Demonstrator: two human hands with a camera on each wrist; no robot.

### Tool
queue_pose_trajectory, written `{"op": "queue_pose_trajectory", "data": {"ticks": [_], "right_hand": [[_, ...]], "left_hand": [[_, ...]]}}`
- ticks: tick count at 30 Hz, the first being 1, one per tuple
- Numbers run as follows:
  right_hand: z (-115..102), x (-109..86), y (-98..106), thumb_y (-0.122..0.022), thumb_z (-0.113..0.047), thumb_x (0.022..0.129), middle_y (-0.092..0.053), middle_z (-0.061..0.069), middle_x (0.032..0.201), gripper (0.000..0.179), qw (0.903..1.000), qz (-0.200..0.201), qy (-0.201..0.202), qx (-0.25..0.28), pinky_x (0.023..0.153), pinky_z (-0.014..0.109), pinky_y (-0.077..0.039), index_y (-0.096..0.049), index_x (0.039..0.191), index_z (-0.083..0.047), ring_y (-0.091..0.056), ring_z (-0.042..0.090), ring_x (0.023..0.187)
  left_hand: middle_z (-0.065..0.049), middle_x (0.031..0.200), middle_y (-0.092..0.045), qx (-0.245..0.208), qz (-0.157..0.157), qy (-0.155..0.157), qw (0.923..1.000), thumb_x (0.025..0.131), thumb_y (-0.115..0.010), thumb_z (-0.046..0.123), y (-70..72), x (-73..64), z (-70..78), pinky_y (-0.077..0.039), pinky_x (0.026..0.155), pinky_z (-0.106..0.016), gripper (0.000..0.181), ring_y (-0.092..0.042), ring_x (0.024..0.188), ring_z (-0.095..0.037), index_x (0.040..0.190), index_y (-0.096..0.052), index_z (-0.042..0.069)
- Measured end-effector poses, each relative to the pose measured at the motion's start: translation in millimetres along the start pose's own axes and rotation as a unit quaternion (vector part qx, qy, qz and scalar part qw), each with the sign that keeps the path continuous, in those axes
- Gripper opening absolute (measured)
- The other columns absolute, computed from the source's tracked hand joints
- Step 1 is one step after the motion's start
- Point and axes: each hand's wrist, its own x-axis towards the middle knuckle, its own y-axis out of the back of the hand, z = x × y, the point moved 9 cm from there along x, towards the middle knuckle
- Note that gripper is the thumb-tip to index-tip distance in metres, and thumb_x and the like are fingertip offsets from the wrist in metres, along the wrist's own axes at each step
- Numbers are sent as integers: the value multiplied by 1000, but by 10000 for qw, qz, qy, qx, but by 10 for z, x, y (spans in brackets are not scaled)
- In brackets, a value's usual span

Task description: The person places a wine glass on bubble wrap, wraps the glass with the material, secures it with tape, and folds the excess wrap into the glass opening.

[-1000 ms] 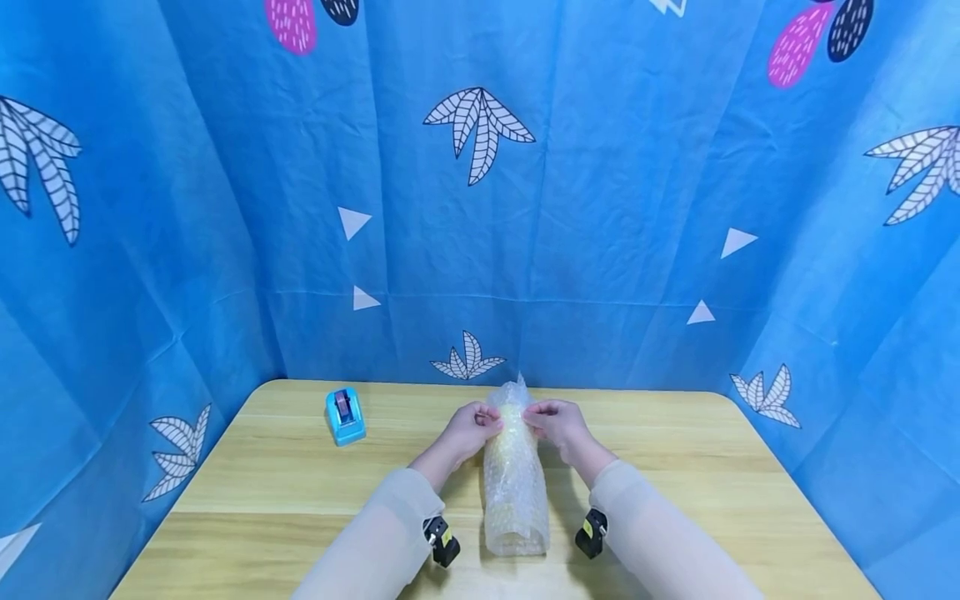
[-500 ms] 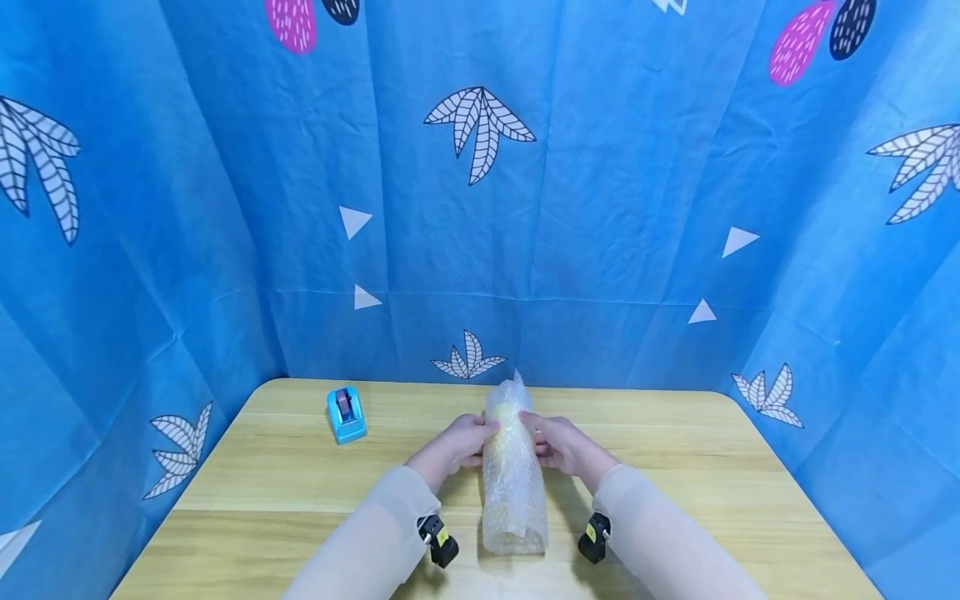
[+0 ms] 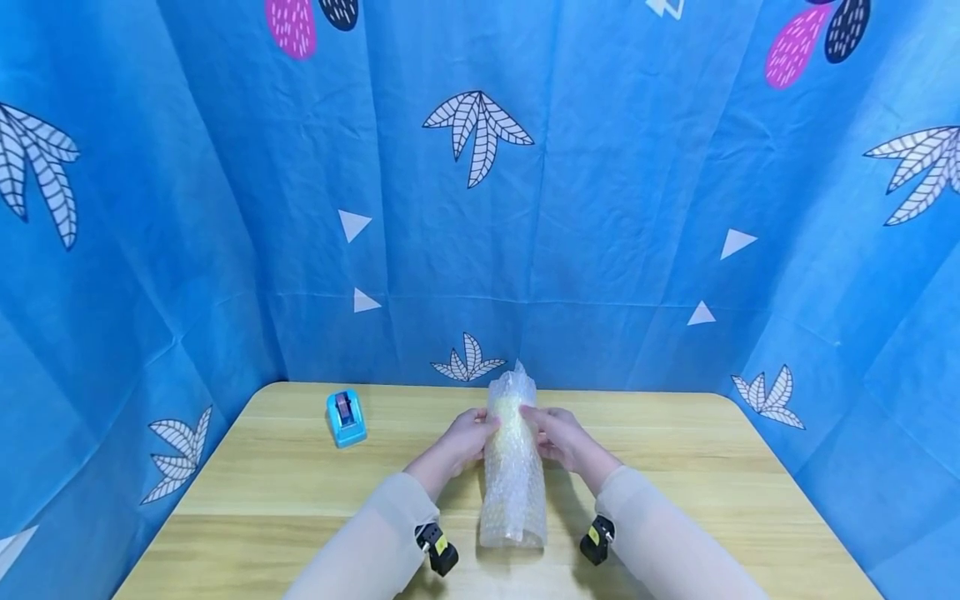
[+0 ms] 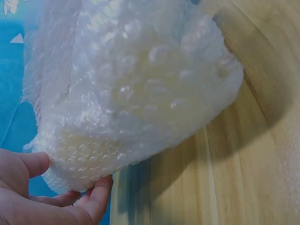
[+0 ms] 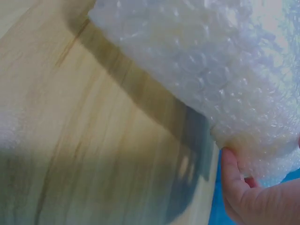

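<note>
A long bundle of bubble wrap (image 3: 514, 483) lies lengthwise in the middle of the table, its rolled near end facing me. Something pale yellow shows faintly through the layers; the wrap hides its kind. My left hand (image 3: 463, 437) grips the bundle's far part from the left, and in the left wrist view the thumb (image 4: 35, 164) lies on top with fingers curled beneath the bubble wrap (image 4: 140, 93). From the right, my right hand (image 3: 562, 437) holds the same part, thumb on top. The right wrist view shows a fingertip (image 5: 228, 157) pressed against the wrap's side.
A blue tape dispenser (image 3: 346, 418) stands at the back left of the wooden table (image 3: 675, 467). Behind the table's far edge hangs a blue patterned curtain (image 3: 615, 208), which also closes off both sides. A small black camera is on each wrist.
Both hands have gone from pinching the wrap with their fingertips to holding the bundle's sides, fingers lower. The bundle has shifted slightly away from me.
</note>
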Motion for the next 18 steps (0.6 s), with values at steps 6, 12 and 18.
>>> {"op": "queue_pose_trajectory", "data": {"ticks": [6,12,18], "right_hand": [[-120,-42,32,-64,-36,97,-47,27,135,68,9993,265,264,-31,101,50,-50,-39,139,11,-54,40,117],[-235,-88,64,-66,-35,96,-47,27,138,66,9956,597,724,1,101,53,-48,-41,140,8,-49,42,126],[-358,-147,95,-68,-36,96,-50,25,134,66,9895,968,1066,-157,104,56,-45,-43,142,4,-50,37,125]], "left_hand": [[-28,142,-48,81,113,-302,9994,104,-54,19,-8,-32,112,-50,101,-50,55,-57,122,-40,148,-34,-9],[-26,145,-48,254,199,-658,9973,105,-52,18,-38,-40,229,-43,108,-51,54,-51,129,-39,150,-33,-5],[-20,148,-47,275,452,-880,9947,105,-52,19,-33,-43,317,-43,108,-52,53,-48,132,-38,153,-35,4]]}}
